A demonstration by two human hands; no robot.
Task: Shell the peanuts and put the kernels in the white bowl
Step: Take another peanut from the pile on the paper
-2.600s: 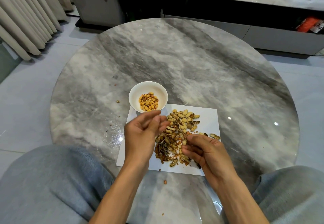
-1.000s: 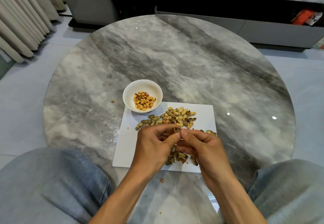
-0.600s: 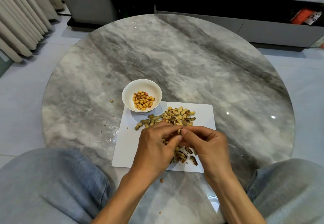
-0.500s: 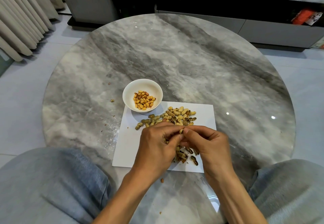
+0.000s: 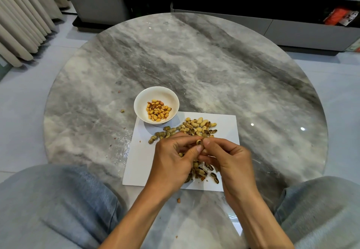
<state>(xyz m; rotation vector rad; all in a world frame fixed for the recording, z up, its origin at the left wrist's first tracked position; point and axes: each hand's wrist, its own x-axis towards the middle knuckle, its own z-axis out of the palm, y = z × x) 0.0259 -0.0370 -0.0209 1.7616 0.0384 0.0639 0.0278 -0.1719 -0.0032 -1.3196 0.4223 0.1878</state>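
Grey marble round table [image 5: 214, 63] takes up most of what we see, with pale floor tiles around it, beige curtains [image 5: 21, 19] off at the far left and a low dark cabinet [image 5: 253, 3] along the back. Our knees in grey-blue trousers [image 5: 58, 206] sit at the near edge on both sides.

Starting left on the table, a few stray crumbs [image 5: 122, 111] lie on the marble. Next comes the white bowl [image 5: 140, 102], sitting on the far left corner of a white paper sheet [image 5: 136, 163], with a small heap of yellow-orange kernels [image 5: 157, 110] in the bottom (nowhere near full). Just right of the bowl, still on the sheet, is the pile of unshelled peanuts [image 5: 187, 128], trailing off leftwards toward the bowl.

Then our hands, meeting over the middle of the sheet. Our left hand [image 5: 173, 163] has its fingers curled in, thumb tip pressed up against a single peanut [image 5: 199, 142], and our right hand [image 5: 229, 159] pinches that same peanut from the other side with thumb and forefinger. So both are clamped on one nut, held just above the sheet near the pile, well short of the bowl. We can't tell if the shell has split.

Under and between the hands is a mess of empty shells [image 5: 204, 172] on the near part of the sheet, spilling out to the right of our left wrist. One more crumb [image 5: 178, 200] sits on the marble just off the sheet's near edge.
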